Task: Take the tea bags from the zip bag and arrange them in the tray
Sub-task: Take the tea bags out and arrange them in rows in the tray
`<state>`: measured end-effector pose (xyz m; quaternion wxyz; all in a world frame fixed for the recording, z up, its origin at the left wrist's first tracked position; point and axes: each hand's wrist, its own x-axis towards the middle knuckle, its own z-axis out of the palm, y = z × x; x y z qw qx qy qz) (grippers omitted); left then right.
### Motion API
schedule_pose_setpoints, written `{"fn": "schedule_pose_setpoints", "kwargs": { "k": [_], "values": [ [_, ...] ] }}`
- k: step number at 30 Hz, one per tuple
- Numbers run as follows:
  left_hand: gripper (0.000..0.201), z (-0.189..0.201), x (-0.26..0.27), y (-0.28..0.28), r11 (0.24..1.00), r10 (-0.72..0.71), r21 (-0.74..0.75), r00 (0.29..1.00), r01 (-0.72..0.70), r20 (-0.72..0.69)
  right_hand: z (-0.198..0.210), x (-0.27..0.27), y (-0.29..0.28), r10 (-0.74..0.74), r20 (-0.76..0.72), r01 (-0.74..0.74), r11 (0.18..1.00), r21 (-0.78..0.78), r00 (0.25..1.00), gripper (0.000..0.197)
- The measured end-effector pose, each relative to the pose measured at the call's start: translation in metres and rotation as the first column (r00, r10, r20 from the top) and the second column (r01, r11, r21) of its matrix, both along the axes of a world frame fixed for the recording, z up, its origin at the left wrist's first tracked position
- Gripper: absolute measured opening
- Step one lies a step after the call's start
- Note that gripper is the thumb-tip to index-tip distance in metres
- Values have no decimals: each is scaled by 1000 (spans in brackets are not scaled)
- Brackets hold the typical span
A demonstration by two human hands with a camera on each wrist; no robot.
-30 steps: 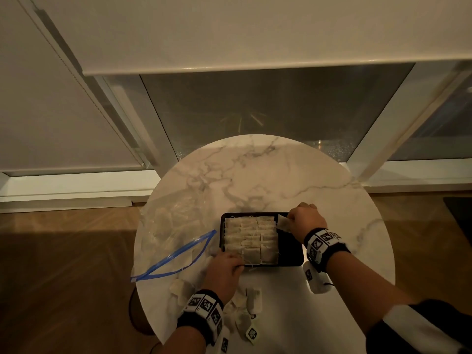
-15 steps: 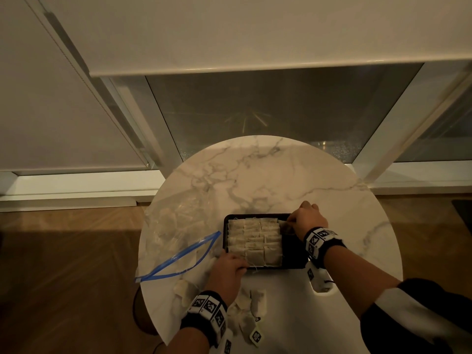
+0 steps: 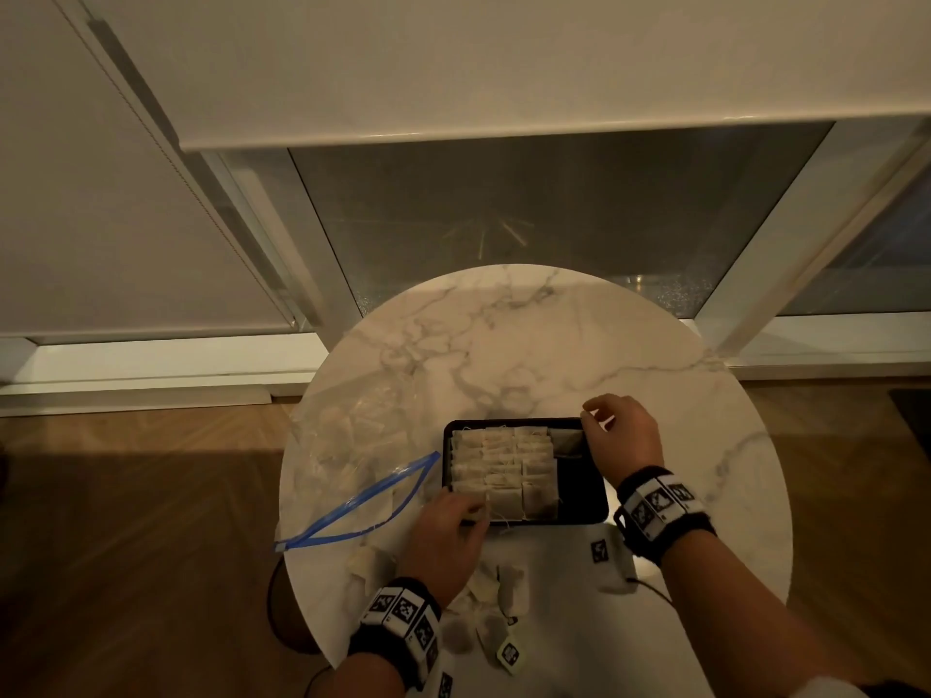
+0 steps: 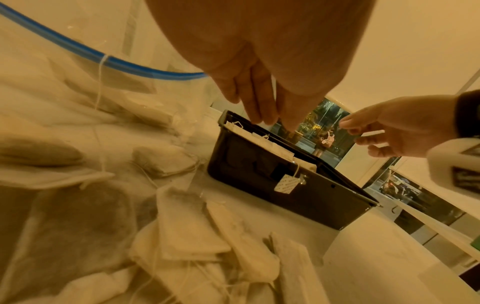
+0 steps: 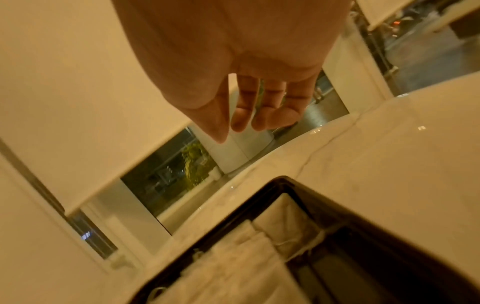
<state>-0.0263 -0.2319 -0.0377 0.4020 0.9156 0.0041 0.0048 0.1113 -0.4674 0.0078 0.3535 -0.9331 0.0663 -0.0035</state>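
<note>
Empty now, our right hand [image 3: 622, 438] hangs with slack fingers above the black plastic tray's [image 3: 584, 501] far right corner, having just let go a pale paper tea bag [image 3: 568, 439] there. Our left hand [image 3: 446, 534] lays straight fingers on the near rows. Loose tea bags [image 3: 509, 591] beside the clear blue-zipped bag [image 3: 352, 471] remain.

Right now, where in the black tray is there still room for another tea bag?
The black tray has a bare strip along its right side, between the packed rows of tea bags and the right wall, below the single bag in the far right corner. The left and middle are crowded. The right hand hovers open over that corner.
</note>
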Motion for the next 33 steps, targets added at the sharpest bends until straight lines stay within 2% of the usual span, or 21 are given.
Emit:
{"fn": "schedule_pose_setpoints", "kwargs": {
  "k": [3, 6, 9, 12, 14, 17, 20, 23, 27, 29, 31, 33],
  "values": [
    [10, 14, -7, 16, 996, -8, 84, 994, -1, 112, 6, -38, 16, -5, -6, 5, 997, 77, 1000, 7],
    [7, 24, -16, 42, 988, -6, 152, 978, -26, 207, 6, -70, 46, 182, -68, -173, 978, 112, 981, 10],
    [7, 33, -28, 74, 966, 39, 234, 961, -106, 274, 6, -85, 85, 352, -191, -343, 936, 79, 916, 8],
    [13, 43, -43, 107, 922, 118, 328, 955, -208, 273, 5, -94, 125, 479, -314, -477, 874, 89, 820, 18],
    [12, 45, -50, 125, 892, 145, 390, 961, -229, 233, 4, -98, 147, 533, -368, -520, 842, 141, 762, 26],
    [19, 37, -56, 154, 875, 203, 437, 977, -208, 59, -1, -101, 177, 549, -417, -541, 828, 151, 724, 39],
    [34, 34, -54, 172, 872, 144, 486, 980, -61, -136, -8, -104, 194, 544, -496, -491, 835, 247, 677, 51],
    [54, 41, -50, 183, 875, 70, 480, 966, 59, -248, -11, -106, 207, 478, -501, -406, 878, 253, 722, 55],
    [49, 49, -38, 194, 943, 49, 332, 986, 7, -161, -3, -107, 217, 359, -479, -311, 933, 179, 801, 42],
    [46, 50, -29, 197, 954, 3, 297, 993, 32, -119, 5, -109, 218, 299, -472, -268, 954, 134, 829, 36],
    [48, 48, -24, 201, 953, -29, 299, 996, 53, -86, 17, -112, 225, 293, -379, -313, 950, 10, 878, 29],
    [53, 48, -19, 203, 950, -33, 308, 997, 54, -73, 30, -113, 239, 349, -247, -377, 923, -74, 904, 25]
  ]
}}
